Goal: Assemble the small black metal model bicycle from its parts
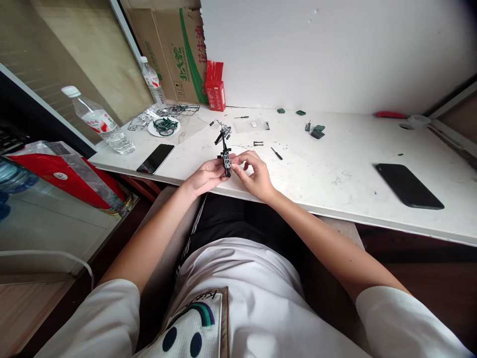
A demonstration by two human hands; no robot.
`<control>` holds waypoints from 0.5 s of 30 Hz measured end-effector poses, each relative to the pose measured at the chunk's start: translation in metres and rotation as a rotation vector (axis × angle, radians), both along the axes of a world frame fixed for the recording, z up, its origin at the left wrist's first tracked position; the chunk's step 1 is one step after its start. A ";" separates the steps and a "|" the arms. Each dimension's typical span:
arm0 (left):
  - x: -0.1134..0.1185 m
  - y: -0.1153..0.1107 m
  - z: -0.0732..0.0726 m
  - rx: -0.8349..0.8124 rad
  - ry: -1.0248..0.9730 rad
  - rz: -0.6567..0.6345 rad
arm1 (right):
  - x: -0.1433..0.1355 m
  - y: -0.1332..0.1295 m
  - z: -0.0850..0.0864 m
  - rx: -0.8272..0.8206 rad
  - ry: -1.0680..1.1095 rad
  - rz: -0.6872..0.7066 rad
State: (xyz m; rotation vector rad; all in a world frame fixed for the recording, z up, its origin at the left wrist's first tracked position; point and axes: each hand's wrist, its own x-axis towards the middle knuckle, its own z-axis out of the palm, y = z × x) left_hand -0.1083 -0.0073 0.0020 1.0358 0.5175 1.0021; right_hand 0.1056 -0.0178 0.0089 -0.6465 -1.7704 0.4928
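Observation:
A small black model bicycle frame (224, 145) with silver handlebars stands upright at the near edge of the white table (335, 164). My left hand (206, 176) pinches its lower end from the left. My right hand (254, 175) pinches the same lower part from the right, fingertips meeting at the frame. Small loose parts lie just behind: a black pin (276, 153) and a tiny bracket (258, 143).
A white dish (164, 126) holds green model parts, with plastic sprues (179, 110) behind it. Two water bottles (100, 122) stand at the left, plus a phone (155, 158). A second phone (409, 185) lies right. Red box (215, 92), cardboard carton (175, 49) and green pieces (316, 131) at the back.

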 end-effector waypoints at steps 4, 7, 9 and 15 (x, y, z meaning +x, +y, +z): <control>-0.002 0.001 -0.002 -0.016 0.016 -0.008 | -0.001 0.000 0.000 0.016 0.033 0.027; -0.002 -0.001 -0.001 -0.030 0.011 0.002 | -0.001 -0.002 0.001 0.020 0.028 0.024; -0.001 -0.001 -0.001 -0.033 0.014 0.015 | -0.001 -0.003 0.002 0.017 0.018 0.017; 0.000 -0.002 -0.001 -0.038 0.036 0.031 | 0.000 -0.003 0.003 0.000 -0.004 0.002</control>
